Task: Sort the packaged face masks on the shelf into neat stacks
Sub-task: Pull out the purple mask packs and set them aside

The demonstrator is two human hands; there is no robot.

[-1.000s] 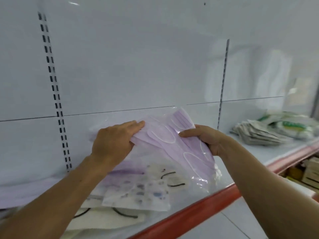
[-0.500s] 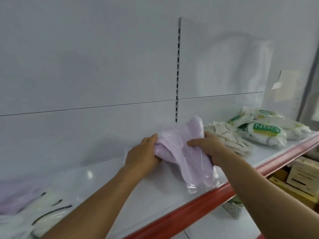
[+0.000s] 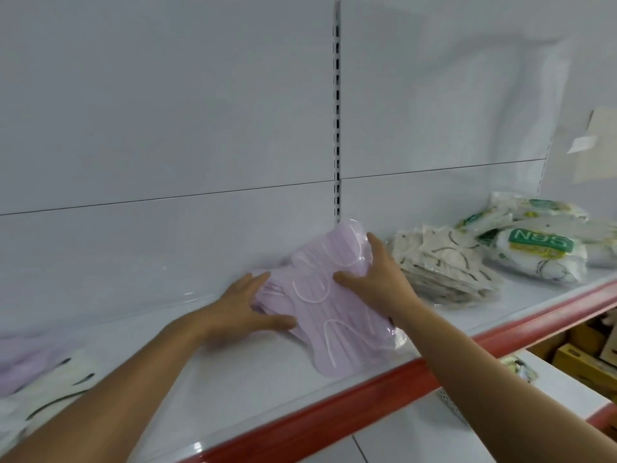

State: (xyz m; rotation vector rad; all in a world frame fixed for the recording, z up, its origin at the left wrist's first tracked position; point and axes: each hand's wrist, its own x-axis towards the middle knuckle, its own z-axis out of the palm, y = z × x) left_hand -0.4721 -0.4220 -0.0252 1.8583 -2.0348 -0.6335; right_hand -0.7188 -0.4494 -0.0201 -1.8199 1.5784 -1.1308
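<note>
While the clear-wrapped pack of lilac face masks (image 3: 334, 305) lies on the white shelf (image 3: 253, 389), both hands are right on it, and the head view catches it all. The left hand (image 3: 243, 305) sits flat against the pack's left edge, fingers straight and together, thumb stretched along the lower side, gripping nothing. The right hand (image 3: 374, 282) rests on top of the pack near its right side, forefinger pointing toward the back panel, thumb spread out across the lilac pleats, palm down and fingers uncurled. The pack runs slantwise, its far corner just touching the foot of the slotted upright (image 3: 337, 111), its near end close to the red shelf edge (image 3: 384, 379). Just beside the right hand, a fanned stack of white patterned mask packets (image 3: 444, 262) sits on the same shelf, and beyond that lie plump packs with green labels (image 3: 541, 252). Over at the far left, more lilac masks (image 3: 23, 359) lie loose, with white masks with black ear loops (image 3: 50, 399) in front of them. Below the shelf on the right, cardboard boxes (image 3: 581, 355) show.
</note>
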